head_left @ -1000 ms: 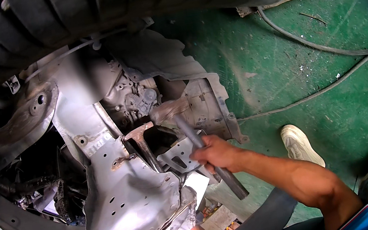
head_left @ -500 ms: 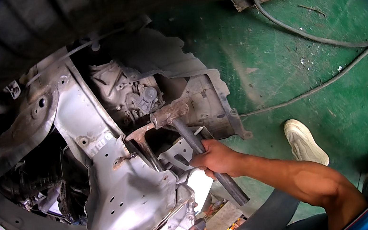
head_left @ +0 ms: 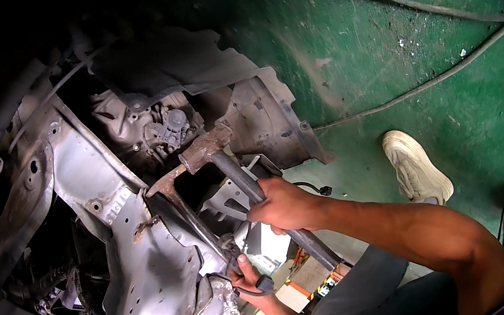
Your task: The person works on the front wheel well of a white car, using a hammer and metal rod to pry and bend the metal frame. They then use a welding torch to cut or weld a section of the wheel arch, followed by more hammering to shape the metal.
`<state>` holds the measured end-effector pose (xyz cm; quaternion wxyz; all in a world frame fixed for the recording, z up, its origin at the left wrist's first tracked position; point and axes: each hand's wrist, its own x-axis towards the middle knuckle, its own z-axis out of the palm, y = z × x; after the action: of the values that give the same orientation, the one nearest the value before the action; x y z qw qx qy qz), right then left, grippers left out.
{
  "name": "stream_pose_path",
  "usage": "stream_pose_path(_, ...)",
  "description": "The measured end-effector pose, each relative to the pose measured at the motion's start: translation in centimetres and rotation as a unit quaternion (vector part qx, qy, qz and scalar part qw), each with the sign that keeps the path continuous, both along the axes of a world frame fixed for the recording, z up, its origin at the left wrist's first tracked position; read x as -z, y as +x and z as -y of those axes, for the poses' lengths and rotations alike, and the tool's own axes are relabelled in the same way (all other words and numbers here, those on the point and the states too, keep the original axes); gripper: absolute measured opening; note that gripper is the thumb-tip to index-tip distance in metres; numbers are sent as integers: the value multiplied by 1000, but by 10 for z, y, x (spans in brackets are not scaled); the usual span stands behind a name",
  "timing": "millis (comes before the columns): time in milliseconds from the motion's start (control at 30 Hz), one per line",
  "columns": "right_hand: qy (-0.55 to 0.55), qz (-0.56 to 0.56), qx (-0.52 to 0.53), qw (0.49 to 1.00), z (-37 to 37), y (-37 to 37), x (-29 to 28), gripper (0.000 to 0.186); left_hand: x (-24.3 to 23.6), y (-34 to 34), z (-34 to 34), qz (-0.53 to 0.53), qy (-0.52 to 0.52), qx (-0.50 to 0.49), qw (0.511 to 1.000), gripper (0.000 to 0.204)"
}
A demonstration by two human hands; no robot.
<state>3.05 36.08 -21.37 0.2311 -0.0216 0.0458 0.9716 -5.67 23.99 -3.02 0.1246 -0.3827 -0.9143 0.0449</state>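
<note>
My right hand (head_left: 286, 205) is wrapped round the handle of a heavy, rusty-headed hammer (head_left: 207, 146). Its head touches or nearly touches the head of a second, slimmer hammer (head_left: 167, 183), whose other end rests at the edge of a bent grey sheet-metal panel (head_left: 152, 279) on a stripped vehicle front. Low in the view, my left hand (head_left: 251, 279), with a dark band at the wrist, is closed at the lower end of the slimmer hammer's handle. Part of that grip is hidden among dark pieces beside the panel.
A dirty metal engine or gearbox part (head_left: 151, 124) lies behind the hammers, next to a torn dark liner (head_left: 178, 63). A grey cable (head_left: 412, 89) loops across the green floor (head_left: 341, 51). My pale shoe (head_left: 413, 165) is at the right. A coloured box (head_left: 299, 292) stands below the right forearm.
The view has shifted, and the tyre at the top is lost in darkness. My left hand shows more fully beside the slimmer hammer's handle. Both hammer heads stay close together.
</note>
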Motion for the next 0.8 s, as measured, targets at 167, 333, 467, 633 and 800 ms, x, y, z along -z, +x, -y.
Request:
stream_pose_path(167,11,2,-5,1000,0,0,2,18,7,-1,-2,24,64,41,997,51)
stream_pose_path(333,-14,3,-27,1000,1,4,0,18,7,-9,5,69,84,57,992,50)
stream_pose_path(467,-38,-3,-41,998,4,0,-4,17,9,-12,8,104,97,44,989,48)
stream_pose_path(633,-50,-36,-41,997,0,0,-12,19,9,-29,20,120,141,9,983,37)
stream_pose_path(800,-26,-27,-23,999,-2,5,-4,18,20,-42,22,108,173,76,976,37)
